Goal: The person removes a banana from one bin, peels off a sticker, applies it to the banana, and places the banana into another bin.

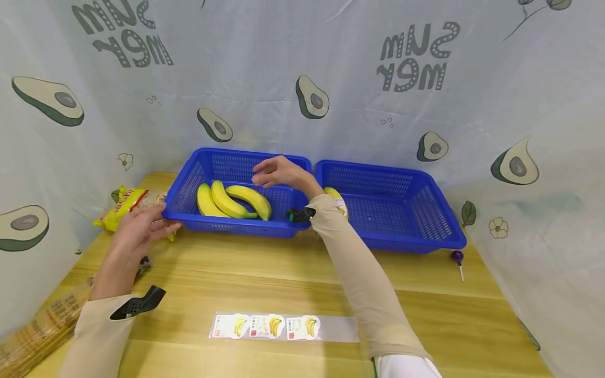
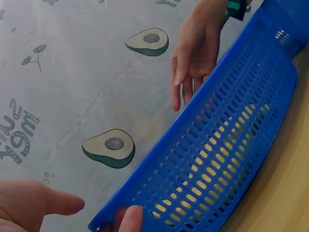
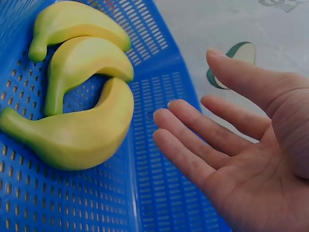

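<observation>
Three yellow bananas (image 1: 247,198) with greenish ends lie side by side in the left blue basket (image 1: 236,227). Above that basket hangs my right hand (image 1: 280,172), palm and spread fingers facing the bananas in the right wrist view, holding nothing. My left hand (image 1: 139,228) is at the basket's front left corner, its fingers touching the rim, with the thumb (image 2: 63,202) held apart from it in the left wrist view. A banana (image 1: 336,198) with a pale label around it lies at the left end of the right blue basket (image 1: 416,242), partly hidden by my right arm.
A strip with three banana-picture stickers (image 1: 269,326) lies on the wooden table (image 1: 227,278) near the front. A yellow snack bag (image 1: 118,210) and a long brown package (image 1: 52,325) are at left. A purple lollipop (image 1: 457,257) lies right of the baskets. A printed curtain (image 1: 264,63) hangs behind.
</observation>
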`<state>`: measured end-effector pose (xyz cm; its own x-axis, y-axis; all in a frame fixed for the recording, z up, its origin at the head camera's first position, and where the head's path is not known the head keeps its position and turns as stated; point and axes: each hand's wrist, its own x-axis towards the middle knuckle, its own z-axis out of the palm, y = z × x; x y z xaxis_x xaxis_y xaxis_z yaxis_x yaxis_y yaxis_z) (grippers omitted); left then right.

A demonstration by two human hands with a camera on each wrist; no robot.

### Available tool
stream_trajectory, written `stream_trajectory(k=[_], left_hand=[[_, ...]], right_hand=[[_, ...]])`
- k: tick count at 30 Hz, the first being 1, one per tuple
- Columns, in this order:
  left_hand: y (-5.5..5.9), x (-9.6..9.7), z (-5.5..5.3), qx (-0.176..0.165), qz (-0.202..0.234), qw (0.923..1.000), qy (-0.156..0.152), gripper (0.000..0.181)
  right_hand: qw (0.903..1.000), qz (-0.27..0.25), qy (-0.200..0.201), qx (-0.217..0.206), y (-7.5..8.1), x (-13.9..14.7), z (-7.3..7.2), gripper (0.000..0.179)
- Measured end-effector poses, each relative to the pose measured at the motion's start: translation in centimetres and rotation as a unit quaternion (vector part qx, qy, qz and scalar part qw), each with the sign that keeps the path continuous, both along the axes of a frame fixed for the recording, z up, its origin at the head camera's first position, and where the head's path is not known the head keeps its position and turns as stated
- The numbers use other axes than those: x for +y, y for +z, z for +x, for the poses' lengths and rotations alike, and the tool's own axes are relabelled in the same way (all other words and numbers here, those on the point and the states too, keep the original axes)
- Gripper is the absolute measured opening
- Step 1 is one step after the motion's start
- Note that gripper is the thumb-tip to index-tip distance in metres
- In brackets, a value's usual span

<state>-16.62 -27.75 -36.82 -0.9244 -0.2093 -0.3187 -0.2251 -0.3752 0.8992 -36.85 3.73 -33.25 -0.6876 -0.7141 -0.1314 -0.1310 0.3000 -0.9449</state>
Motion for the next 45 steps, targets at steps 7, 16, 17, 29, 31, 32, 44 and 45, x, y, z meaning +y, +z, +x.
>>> stream_trajectory(k=[7,16,17,29,31,32,44,45], left_hand=[[-0.3,-0.2,-1.3,-0.013,-0.037,0.9991,0.017,0.020],[-0.9,-1.1,-1.6,-0.019,-0.007,0.9998,0.005,0.009],[-0.9,-1.1,-1.6,-0.018,-0.009,0.9998,0.001,0.013],[-1.0,-1.4,-1.6,-0.011,-0.026,0.9995,-0.018,0.044],[-1.0,-1.4,-1.6,-0.009,-0.023,0.9995,-0.020,0.041],[-1.0,-1.4,-1.6,-0.008,-0.021,0.9995,-0.021,0.039],[-1.1,-1.6,-1.7,-0.015,-0.006,0.9996,-0.024,0.030],[-1.1,-1.6,-1.7,-0.016,-0.006,0.9995,-0.026,0.033]], right_hand=[[0.9990,0.041,0.014,0.010,-1.0,-0.7,-0.5,0.056],[0.9974,0.070,0.015,0.009,-2.1,-1.2,-1.0,0.059],[0.9972,0.073,0.012,0.006,-2.2,-1.2,-1.1,0.060],[0.9903,0.139,0.006,-0.009,-3.2,-2.0,-1.7,0.068],[0.9877,0.156,0.004,-0.011,-3.3,-2.2,-1.7,0.068],[0.9865,0.163,0.001,-0.013,-3.4,-2.2,-1.7,0.068],[0.9841,0.178,-0.004,0.008,-3.4,-2.1,-1.4,0.064],[0.9840,0.178,-0.003,0.011,-3.4,-2.1,-1.4,0.065]])
